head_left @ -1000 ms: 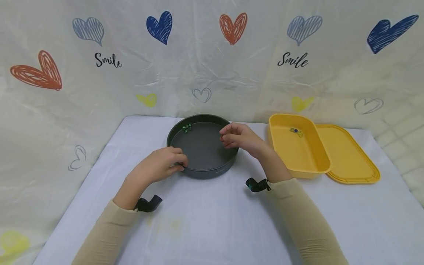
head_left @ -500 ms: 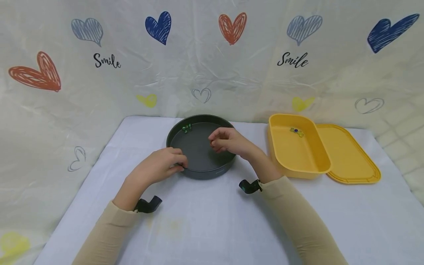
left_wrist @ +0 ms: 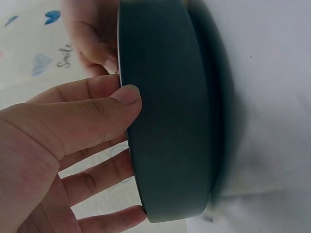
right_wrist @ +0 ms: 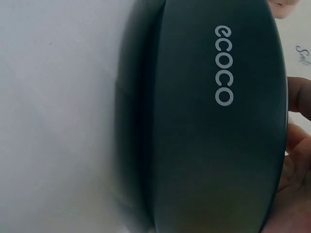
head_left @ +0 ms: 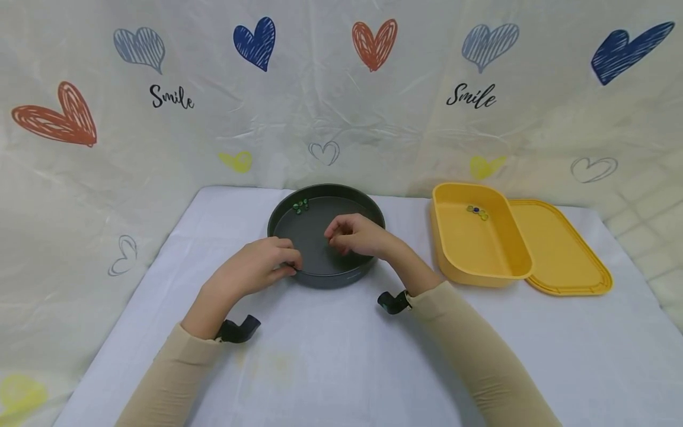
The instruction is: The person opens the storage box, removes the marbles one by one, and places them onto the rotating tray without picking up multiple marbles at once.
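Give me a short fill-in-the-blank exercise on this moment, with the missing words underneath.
1. In the left wrist view, the left hand presses its ____ against the outer wall of the dark round pan.
2. The small pieces lying in the pan are ____ in colour.
3. The lettering on the pan spells ____.
4. In the head view, the yellow lid extends out to the ____ of the yellow box.

Missing words: thumb; green; ecoco; right.

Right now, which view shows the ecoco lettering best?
Right wrist: the lettering is large and legible on the dark pan. Head shows only a faint, unreadable mark there; left wrist shows none.
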A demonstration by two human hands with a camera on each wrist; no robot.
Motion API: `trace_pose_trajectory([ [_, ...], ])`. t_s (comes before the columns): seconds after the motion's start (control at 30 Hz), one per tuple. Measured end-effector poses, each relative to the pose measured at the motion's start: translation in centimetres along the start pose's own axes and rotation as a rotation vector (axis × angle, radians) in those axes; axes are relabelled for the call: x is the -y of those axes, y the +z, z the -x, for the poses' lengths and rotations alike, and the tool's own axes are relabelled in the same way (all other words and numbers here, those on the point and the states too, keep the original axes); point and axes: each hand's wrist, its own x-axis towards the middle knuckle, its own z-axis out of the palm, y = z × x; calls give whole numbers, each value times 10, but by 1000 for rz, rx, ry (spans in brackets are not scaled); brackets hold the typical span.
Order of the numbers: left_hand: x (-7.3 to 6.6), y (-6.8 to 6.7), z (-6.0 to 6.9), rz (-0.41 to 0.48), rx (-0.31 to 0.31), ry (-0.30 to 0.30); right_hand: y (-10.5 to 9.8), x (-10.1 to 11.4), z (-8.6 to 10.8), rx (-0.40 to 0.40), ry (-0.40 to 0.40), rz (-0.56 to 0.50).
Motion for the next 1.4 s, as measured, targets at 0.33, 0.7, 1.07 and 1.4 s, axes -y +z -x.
trace_pose_trajectory([
  [0.33, 1, 1, 0, -9, -8, 7, 7, 7, -3, 72, 71, 180],
  [0.7, 0, 1, 0, -9, -9, 7, 10, 6, -7, 115, 129, 305],
  [1.07, 1, 1, 0, -3, -10, 13, 12, 7, -8, 126, 139, 374],
  [1.4, 3, 2, 0, -3, -4, 11, 11, 7, -8, 123, 155, 390],
])
